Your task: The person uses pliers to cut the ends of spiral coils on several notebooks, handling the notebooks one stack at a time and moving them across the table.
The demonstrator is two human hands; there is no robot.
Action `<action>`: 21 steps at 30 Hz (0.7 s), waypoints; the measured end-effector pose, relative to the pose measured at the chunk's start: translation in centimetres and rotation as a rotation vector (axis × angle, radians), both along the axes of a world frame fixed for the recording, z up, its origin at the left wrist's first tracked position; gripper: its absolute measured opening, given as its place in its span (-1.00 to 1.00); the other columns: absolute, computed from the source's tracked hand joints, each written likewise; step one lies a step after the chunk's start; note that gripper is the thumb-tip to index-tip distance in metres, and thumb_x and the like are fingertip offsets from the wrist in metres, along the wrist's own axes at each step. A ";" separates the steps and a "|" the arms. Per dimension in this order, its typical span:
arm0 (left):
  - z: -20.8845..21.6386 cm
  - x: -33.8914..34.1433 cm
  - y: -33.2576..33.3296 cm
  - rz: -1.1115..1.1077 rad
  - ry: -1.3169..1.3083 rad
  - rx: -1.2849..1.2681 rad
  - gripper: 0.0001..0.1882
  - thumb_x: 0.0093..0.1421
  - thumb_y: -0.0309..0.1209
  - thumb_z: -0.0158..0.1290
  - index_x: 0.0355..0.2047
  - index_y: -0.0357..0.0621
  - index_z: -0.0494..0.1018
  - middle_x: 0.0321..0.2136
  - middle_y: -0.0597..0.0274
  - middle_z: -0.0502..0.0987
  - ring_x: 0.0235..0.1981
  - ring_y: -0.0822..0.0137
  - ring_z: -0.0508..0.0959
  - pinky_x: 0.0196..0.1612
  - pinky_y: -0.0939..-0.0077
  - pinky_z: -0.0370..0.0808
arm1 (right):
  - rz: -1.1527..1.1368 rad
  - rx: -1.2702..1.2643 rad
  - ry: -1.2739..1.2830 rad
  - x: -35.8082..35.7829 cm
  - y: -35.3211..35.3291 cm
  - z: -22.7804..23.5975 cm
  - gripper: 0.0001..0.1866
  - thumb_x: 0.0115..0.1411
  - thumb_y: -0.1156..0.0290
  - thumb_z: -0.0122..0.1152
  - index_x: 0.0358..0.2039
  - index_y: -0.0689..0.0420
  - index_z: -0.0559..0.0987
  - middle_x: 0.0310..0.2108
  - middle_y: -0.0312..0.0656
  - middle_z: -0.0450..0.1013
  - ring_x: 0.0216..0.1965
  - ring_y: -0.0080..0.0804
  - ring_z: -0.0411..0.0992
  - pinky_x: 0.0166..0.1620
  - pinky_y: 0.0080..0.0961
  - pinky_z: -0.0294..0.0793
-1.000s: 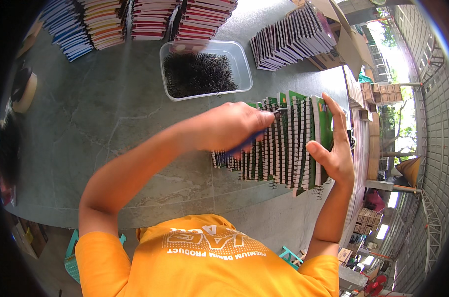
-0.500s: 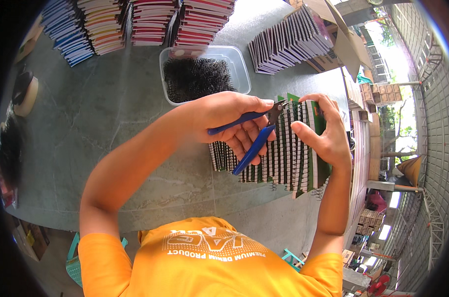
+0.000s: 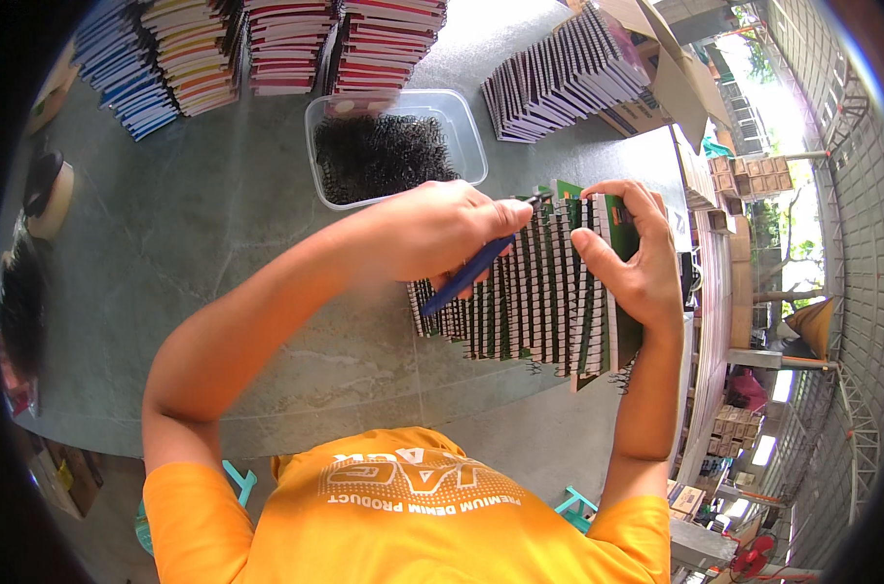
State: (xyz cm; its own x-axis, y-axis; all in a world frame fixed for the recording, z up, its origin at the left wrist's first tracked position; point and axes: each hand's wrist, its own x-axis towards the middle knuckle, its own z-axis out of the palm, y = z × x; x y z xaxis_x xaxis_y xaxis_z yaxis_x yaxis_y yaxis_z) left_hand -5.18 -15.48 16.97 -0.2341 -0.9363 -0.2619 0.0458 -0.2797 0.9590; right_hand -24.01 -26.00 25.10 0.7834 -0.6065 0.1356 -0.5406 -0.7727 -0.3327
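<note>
My left hand [image 3: 447, 231] is closed around blue-handled wire cutters [image 3: 473, 274]. The cutters' handles are squeezed together, and their dark jaws sit at the far end of a row of green-covered spiral notebooks [image 3: 520, 311]. These notebooks stand packed side by side, with their black coil bindings facing me and loose coil ends sticking out at the near side. At the right end of the row, my right hand [image 3: 642, 263] grips the outermost notebooks, fingers over the far corner and thumb by the spines. The left fingers are partly hidden behind the hand and handle.
Behind my left hand stands a clear plastic tub [image 3: 469, 146] with a heap of black coil pieces [image 3: 379, 156]. Stacked notebooks with red edges [image 3: 388, 39] and blue edges [image 3: 130, 88] are at the far left. More spiral notebooks [image 3: 559, 78] lean near a cardboard box [image 3: 681, 73]. A tape roll [image 3: 51, 198] lies left.
My left hand has closed on the cutters, bringing the spread handles together. Their jaws have shifted slightly left along the row. The right hand keeps its place on the notebooks.
</note>
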 end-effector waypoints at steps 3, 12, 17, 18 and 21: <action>0.4 0.5 0.0 -0.093 0.414 0.117 -0.39 0.26 0.05 -0.18 -0.25 -0.39 0.46 -0.47 -0.05 0.54 -0.43 0.11 0.62 -0.33 0.22 0.60 | 0.040 -0.044 -0.017 0.1 0.2 0.1 -0.65 -0.11 0.31 0.29 -0.28 0.16 0.50 -0.35 -0.19 0.39 -0.15 -0.26 0.27 -0.06 -0.38 0.29; 0.4 -0.3 -0.4 -0.213 0.725 0.271 -0.35 0.28 0.04 -0.26 -0.15 -0.42 0.43 -0.37 -0.17 0.56 -0.37 0.00 0.62 -0.27 0.16 0.58 | 0.038 0.027 -0.050 0.0 0.3 0.2 -0.65 -0.17 0.35 0.29 -0.32 0.18 0.48 -0.36 -0.20 0.37 -0.19 -0.29 0.26 -0.10 -0.42 0.30; 0.2 -0.3 -0.5 -0.209 0.744 0.292 -0.36 0.29 0.03 -0.26 -0.17 -0.42 0.43 -0.40 -0.14 0.56 -0.40 0.01 0.62 -0.30 0.18 0.58 | 0.049 0.042 -0.054 -0.2 0.3 0.3 -0.64 -0.19 0.36 0.28 -0.32 0.19 0.47 -0.37 -0.19 0.36 -0.19 -0.28 0.26 -0.10 -0.42 0.30; 0.3 -0.4 -0.4 -0.210 0.756 0.303 -0.37 0.29 0.03 -0.25 -0.19 -0.42 0.44 -0.42 -0.13 0.56 -0.41 0.02 0.62 -0.31 0.18 0.58 | 0.062 0.039 -0.053 -0.2 0.3 0.3 -0.64 -0.19 0.36 0.28 -0.33 0.20 0.47 -0.37 -0.19 0.36 -0.19 -0.28 0.26 -0.10 -0.42 0.30; 0.9 -0.9 -0.2 -0.069 0.434 0.178 -0.42 0.31 0.00 -0.25 -0.26 -0.38 0.44 -0.49 -0.07 0.54 -0.50 0.08 0.60 -0.38 0.27 0.56 | 0.062 0.026 -0.053 -0.2 0.2 0.3 -0.63 -0.20 0.36 0.29 -0.32 0.20 0.48 -0.38 -0.18 0.36 -0.19 -0.27 0.26 -0.10 -0.42 0.30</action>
